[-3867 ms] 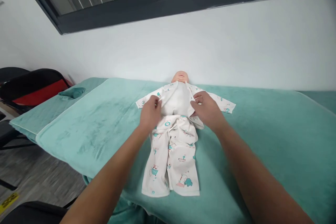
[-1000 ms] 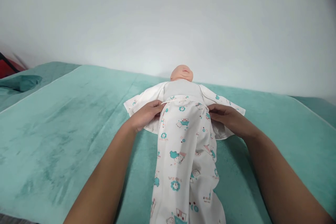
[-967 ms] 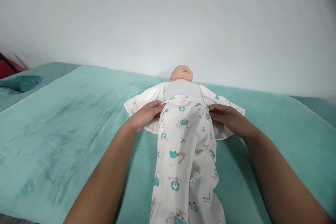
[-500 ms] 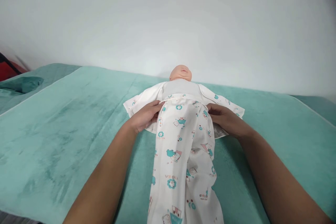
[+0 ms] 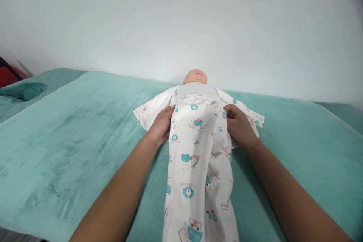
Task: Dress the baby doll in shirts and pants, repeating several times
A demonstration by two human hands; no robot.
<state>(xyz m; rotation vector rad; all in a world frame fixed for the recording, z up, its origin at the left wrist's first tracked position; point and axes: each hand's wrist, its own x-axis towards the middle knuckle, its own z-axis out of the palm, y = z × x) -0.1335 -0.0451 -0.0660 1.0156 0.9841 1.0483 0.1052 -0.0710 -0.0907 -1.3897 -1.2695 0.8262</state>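
A baby doll (image 5: pixel 195 76) lies on its back, its head toward the wall. White printed pants (image 5: pixel 194 147) cover its lower body, and their waistband crosses the belly. Around the arms and sides spreads an open printed baby shirt (image 5: pixel 163 102), with a plain white chest between its halves. My left hand (image 5: pixel 163 123) is closed on the left side of the pants, its fingertips partly hidden at the fabric. On the opposite side my right hand (image 5: pixel 239 124) pinches the pants just below the waistband. The doll's legs are hidden by the pants.
Under the doll a green plush sheet (image 5: pixel 85 151) covers the bed, with a bunched hollow (image 5: pixel 24 90) at the far left. A white wall (image 5: pixel 181 30) rises behind. Something red and black (image 5: pixel 8 75) stands at the left edge.
The view has come closer since the earliest frame, where my hands held the shirt's edges. In the last half second the waistband has slid slightly higher and both hands have turned inward.
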